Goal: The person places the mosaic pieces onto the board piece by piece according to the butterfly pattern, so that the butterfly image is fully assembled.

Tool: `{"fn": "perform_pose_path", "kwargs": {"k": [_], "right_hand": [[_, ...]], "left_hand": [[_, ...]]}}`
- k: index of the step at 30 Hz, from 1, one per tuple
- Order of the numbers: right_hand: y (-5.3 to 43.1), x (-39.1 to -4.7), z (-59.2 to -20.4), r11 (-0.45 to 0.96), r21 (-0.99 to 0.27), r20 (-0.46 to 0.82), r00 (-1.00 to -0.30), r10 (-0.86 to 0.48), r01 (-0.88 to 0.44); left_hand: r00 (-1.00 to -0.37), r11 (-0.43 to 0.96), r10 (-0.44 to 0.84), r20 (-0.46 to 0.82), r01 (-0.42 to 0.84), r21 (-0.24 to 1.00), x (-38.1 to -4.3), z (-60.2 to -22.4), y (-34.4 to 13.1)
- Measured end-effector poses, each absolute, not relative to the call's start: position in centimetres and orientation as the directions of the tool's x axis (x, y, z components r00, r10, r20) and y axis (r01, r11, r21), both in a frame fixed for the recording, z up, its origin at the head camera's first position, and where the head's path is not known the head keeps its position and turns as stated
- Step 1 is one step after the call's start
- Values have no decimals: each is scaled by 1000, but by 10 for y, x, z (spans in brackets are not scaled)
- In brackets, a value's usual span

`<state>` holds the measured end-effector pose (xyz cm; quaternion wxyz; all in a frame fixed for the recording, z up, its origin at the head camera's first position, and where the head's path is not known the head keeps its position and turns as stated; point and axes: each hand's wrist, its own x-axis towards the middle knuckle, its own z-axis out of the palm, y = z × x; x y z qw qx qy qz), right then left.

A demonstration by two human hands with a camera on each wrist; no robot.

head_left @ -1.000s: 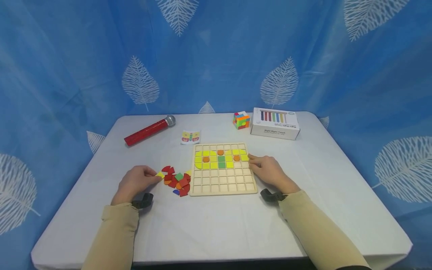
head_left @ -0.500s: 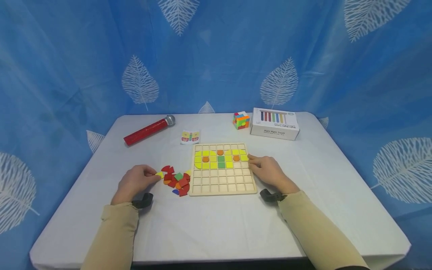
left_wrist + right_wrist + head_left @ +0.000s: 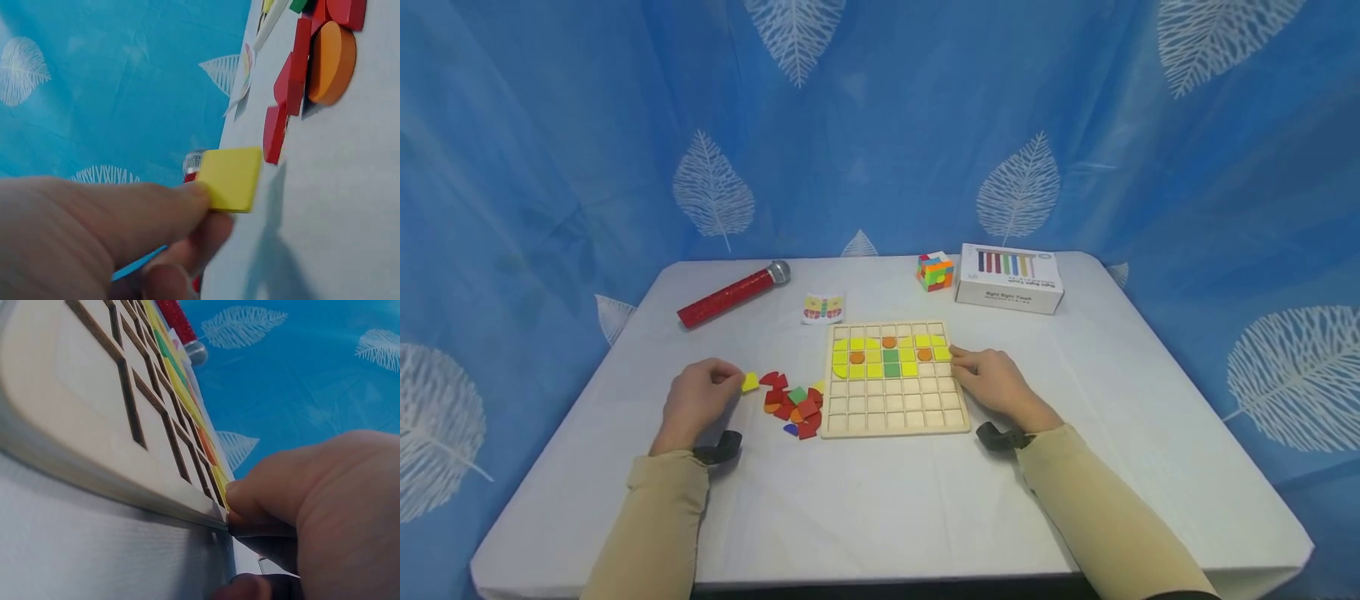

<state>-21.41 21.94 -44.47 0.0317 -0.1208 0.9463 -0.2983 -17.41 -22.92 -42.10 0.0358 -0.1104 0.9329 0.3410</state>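
Note:
My left hand [image 3: 700,396] pinches a yellow square tile [image 3: 231,179] between thumb and finger, just left of a pile of loose pieces [image 3: 786,408]. In the left wrist view the tile is tilted, apart from the red pieces beyond it. A wooden grid board [image 3: 895,421] lies at the middle of the table. Across its upper rows run yellow tiles [image 3: 875,369], orange discs [image 3: 857,357] and green squares [image 3: 891,363]. My right hand [image 3: 1000,385] grips the board's right edge, thumb on the rim and fingers partly hidden below, as the right wrist view shows.
Behind the board lies a small card [image 3: 823,308] with a butterfly pattern. A red microphone [image 3: 730,297] lies at the back left. A colourful puzzle cube [image 3: 936,272] and a white box [image 3: 1009,280] stand at the back right of the white-covered table [image 3: 880,517].
My left hand has drawn the yellow square tile slightly back and to the left, away from the pile. The right hand stays at the board's edge.

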Motion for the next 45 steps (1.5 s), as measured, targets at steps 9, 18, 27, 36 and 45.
{"fn": "perform_pose_path", "kwargs": {"k": [9,18,27,36,45], "right_hand": [[219,-214,-442,798,-567,12,-970,-242,-206],[222,-212,-445,803,-565,-18,-970,-242,-190],[225,-213,-449,780,-589,6,-966,-258,-212],[224,-213,-450,786,-580,12,-967,-256,-215],[223,-213,-447,792,-581,-12,-971,-239,-188]], "left_hand": [[-998,681,-22,-59,-58,730,-185,-405,-175],[-977,680,211,12,156,717,-204,-392,-88],[-944,707,331,-13,239,666,-227,-405,-22],[-948,785,317,-34,242,570,-235,-419,7],[-947,828,317,-52,250,501,-231,-416,14]]}}
